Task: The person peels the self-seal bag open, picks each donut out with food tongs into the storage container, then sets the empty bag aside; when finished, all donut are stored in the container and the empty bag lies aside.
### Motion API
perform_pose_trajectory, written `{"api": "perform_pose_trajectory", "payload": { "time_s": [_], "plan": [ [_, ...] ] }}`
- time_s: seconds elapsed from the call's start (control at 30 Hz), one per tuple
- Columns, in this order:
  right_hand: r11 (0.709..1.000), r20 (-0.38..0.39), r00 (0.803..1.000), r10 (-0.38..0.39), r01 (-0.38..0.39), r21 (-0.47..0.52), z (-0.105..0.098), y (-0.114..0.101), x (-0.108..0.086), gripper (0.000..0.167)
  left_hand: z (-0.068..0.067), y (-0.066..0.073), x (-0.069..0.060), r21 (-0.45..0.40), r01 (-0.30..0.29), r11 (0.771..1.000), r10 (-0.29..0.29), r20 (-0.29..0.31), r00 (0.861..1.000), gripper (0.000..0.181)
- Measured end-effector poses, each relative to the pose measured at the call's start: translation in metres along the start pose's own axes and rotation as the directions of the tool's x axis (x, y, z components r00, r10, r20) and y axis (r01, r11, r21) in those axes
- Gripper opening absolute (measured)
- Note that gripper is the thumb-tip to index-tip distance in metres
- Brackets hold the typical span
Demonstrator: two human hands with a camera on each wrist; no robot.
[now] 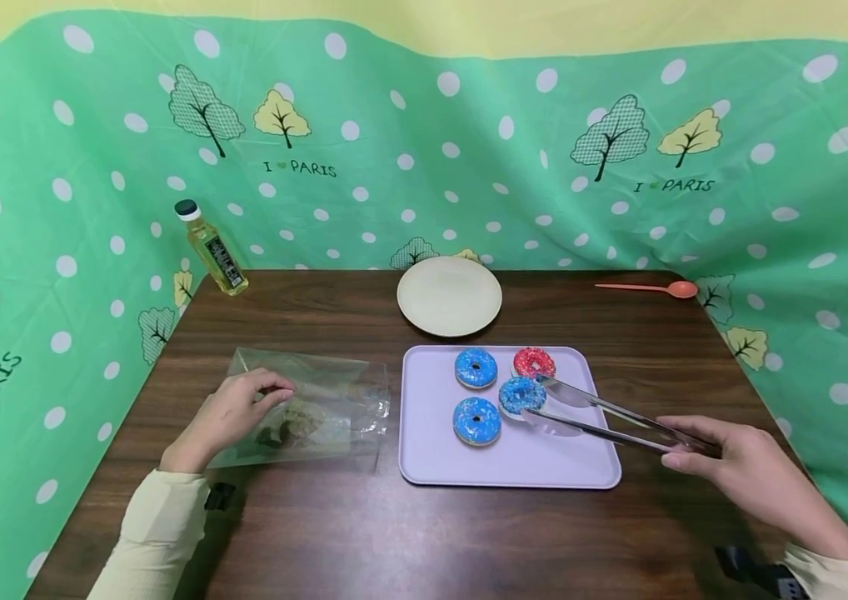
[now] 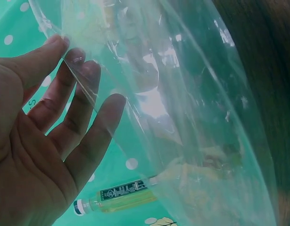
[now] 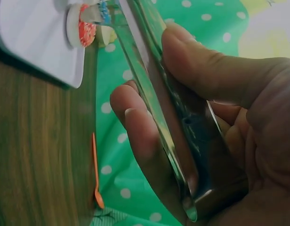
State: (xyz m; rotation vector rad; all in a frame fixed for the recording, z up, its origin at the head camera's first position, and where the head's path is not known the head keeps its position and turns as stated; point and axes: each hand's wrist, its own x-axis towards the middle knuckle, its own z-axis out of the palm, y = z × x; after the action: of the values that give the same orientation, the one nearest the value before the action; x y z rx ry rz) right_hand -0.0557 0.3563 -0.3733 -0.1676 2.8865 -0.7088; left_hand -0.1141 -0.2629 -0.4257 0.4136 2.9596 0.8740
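Observation:
My left hand [image 1: 244,408] pinches the edge of a clear plastic bag [image 1: 330,383] between thumb and fingertips. A brownish patch shows through the bag; I cannot tell what it is. In my right hand [image 1: 739,462] is a pair of metal tongs [image 1: 634,415], gripped near its hinged end. The tong tips lie on either side of a blue sprinkled donut [image 1: 514,402] on a lilac tray [image 1: 424,467]. Just behind that donut is a red donut [image 1: 532,362], and two more blue donuts [image 1: 477,422] lie on the tray's left half.
Behind the tray is a cream plate [image 1: 450,296]. A bottle of yellow liquid [image 1: 216,254] stands at the back left corner of the wooden table [image 1: 424,542]. At the back right lies an orange spoon [image 1: 682,289]. A green dotted cloth [image 1: 424,125] hangs around the table.

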Motion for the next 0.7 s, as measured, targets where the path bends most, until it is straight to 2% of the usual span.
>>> {"api": "perform_pose_trajectory", "payload": {
  "time_s": [0.37, 0.7],
  "plan": [
    [0.999, 0.033, 0.999, -0.018, 0.02, -0.037, -0.002, 0.019, -0.008, 0.047, 0.004, -0.001, 0.002, 0.006, 0.004, 1.0, -0.004, 0.002, 1.0, 0.017],
    [0.998, 0.07, 0.998, 0.006, -0.002, -0.058, -0.01, 0.026, -0.01, 0.047, 0.005, -0.001, 0.003, -0.009, -0.004, 1.0, 0.004, 0.003, 1.0, 0.017]
  ]
}}
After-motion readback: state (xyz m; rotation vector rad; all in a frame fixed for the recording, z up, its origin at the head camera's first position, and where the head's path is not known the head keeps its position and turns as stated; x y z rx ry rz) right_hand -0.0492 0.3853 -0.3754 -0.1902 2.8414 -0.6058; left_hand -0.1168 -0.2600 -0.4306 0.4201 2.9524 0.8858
